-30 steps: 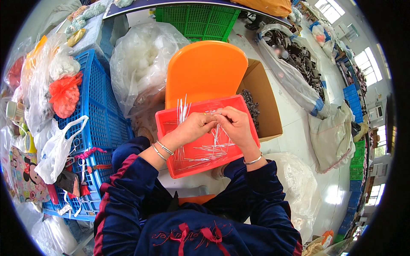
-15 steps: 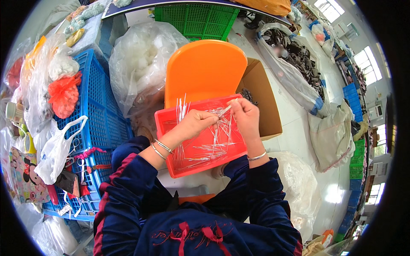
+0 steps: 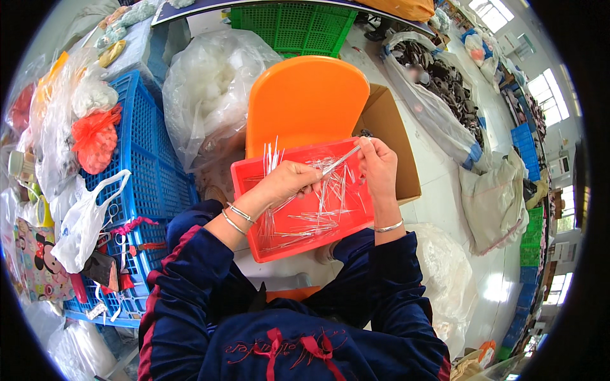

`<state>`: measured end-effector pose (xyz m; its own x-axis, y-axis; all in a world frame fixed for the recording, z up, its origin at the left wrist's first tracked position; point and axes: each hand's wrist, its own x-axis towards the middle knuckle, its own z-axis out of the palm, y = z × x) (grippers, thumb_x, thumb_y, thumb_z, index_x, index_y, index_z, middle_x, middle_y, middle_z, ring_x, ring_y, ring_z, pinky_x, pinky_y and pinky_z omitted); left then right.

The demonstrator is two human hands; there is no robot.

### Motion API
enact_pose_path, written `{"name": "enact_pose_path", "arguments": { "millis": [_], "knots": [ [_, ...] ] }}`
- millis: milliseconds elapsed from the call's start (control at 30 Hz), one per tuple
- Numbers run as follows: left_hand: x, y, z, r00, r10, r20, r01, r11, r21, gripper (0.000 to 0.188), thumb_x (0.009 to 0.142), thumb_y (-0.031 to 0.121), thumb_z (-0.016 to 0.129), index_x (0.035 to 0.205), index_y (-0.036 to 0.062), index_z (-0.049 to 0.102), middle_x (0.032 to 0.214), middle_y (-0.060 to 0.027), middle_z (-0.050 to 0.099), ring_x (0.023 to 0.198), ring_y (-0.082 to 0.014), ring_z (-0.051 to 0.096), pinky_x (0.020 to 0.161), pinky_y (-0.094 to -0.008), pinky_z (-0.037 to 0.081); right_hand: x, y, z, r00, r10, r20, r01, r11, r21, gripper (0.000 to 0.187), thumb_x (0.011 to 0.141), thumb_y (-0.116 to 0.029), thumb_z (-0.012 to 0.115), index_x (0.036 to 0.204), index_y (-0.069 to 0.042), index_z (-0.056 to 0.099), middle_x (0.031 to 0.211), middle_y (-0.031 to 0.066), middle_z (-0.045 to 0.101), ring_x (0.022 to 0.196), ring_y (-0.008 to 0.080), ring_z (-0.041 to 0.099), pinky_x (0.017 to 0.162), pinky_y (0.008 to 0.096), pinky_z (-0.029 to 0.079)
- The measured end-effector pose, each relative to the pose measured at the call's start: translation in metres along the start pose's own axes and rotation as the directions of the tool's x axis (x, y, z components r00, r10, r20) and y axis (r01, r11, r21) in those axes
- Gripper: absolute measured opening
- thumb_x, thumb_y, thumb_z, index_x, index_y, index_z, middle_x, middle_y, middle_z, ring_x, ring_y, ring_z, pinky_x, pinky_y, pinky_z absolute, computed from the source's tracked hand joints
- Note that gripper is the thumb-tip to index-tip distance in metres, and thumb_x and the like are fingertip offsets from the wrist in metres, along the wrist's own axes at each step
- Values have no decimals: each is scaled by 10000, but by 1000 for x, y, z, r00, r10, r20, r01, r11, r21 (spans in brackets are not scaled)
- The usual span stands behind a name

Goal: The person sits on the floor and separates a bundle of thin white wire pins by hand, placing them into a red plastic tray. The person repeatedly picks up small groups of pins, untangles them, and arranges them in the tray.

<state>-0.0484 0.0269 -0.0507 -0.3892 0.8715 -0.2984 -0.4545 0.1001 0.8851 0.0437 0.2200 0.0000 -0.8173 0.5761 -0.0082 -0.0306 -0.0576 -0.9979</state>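
A thin bundle of white sticks [image 3: 342, 160] is held above the red tray [image 3: 305, 253], stretched between the person's two hands. The left hand [image 3: 293, 182] has its thumb and forefinger pinched on the bundle, the other fingers curled under. The right hand [image 3: 379, 170] seems to grip the far end between thumb and fingertips, its remaining fingers loosely bent; whether they hold anything more, I cannot tell.

As for progress, the handful looks gathered and roughly lined up, while plenty is left: loose sticks [image 3: 318, 222] lie scattered over the tray floor at mixed angles, and a cluster of sticks [image 3: 271, 159] pokes up past the far rim on the left (whether sorted or just leaning there is unclear).

The bundle's long axis runs on a slant, from the left hand up and away to the right hand. Its far end points toward the cardboard box [image 3: 405, 149], just beside the orange chair [image 3: 308, 105]; the near end is hidden in the left hand.
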Motion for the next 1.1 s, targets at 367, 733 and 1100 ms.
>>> {"name": "enact_pose_path", "arguments": {
  "millis": [367, 733, 1100],
  "knots": [
    [0, 8, 3, 997, -68, 41, 66, 996, 65, 221, 917, 217, 580, 873, 35, 697, 654, 20, 597, 546, -56, 521, 489, -207, 428, -1, 4, 0, 999, -15, 36, 13, 999, 37, 184, 943, -159, 592, 860, -3, 644, 622, -56, 509, 476, -9, 353, 412, 166, 255],
    [-2, 7, 4, 996, -85, 11, 84, 994, 71, 203, 901, 190, 589, 839, 26, 691, 638, 2, 602, 510, -63, 523, 480, -201, 439, -5, -2, 6, 998, -53, 43, 54, 998, -25, 175, 942, -135, 583, 870, 4, 660, 645, -52, 531, 517, -8, 373, 459, 164, 271],
    [-1, 7, 6, 994, -106, 22, 105, 994, 29, 213, 929, 157, 567, 899, -28, 666, 669, -22, 602, 521, -79, 515, 486, -210, 433, -6, -4, 5, 997, -70, 45, 71, 997, -30, 169, 940, -125, 583, 867, 5, 663, 662, -53, 539, 539, -3, 391, 477, 164, 295]
  ]
}}
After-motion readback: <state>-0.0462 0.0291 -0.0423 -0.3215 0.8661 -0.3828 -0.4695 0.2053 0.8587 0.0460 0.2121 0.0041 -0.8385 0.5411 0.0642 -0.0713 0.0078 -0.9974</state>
